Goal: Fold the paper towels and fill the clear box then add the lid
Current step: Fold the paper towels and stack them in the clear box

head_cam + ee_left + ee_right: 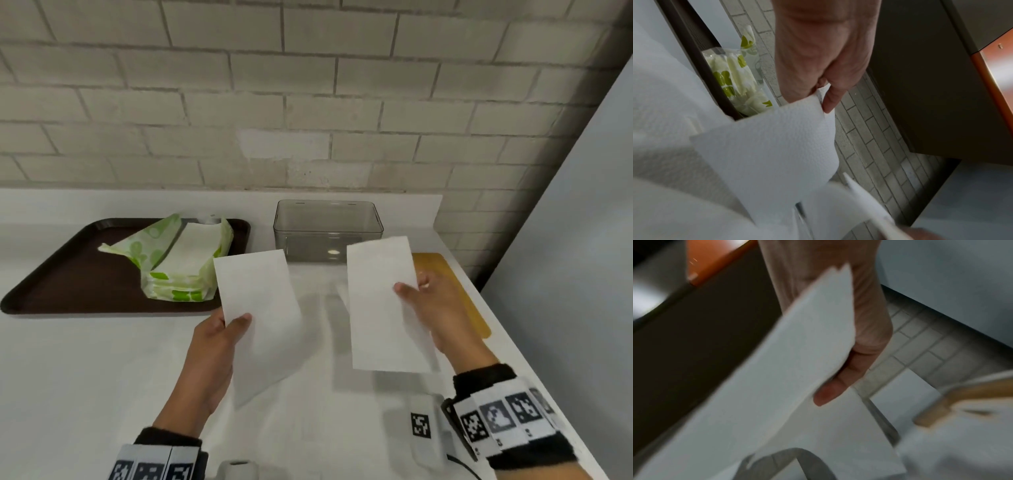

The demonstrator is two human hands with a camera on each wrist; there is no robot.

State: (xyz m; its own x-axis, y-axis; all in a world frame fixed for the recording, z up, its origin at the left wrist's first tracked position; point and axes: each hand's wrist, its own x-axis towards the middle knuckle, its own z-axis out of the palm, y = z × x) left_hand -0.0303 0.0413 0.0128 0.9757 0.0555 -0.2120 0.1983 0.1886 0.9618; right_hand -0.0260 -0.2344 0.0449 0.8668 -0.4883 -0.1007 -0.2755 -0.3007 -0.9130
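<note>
My left hand pinches the near left edge of a white paper towel, thumb on top, held above the white counter. In the left wrist view that towel curves down from my fingers. My right hand grips a second white towel panel at its right edge, seen blurred in the right wrist view as the towel under my thumb. The clear box stands empty by the wall behind both towels. Its tan lid lies flat on the counter behind my right hand.
A dark brown tray at the left carries an opened green-and-white pack of paper towels. A white device with a black square marker lies near the front edge. The counter ends along a slanting edge at the right, and a brick wall stands behind.
</note>
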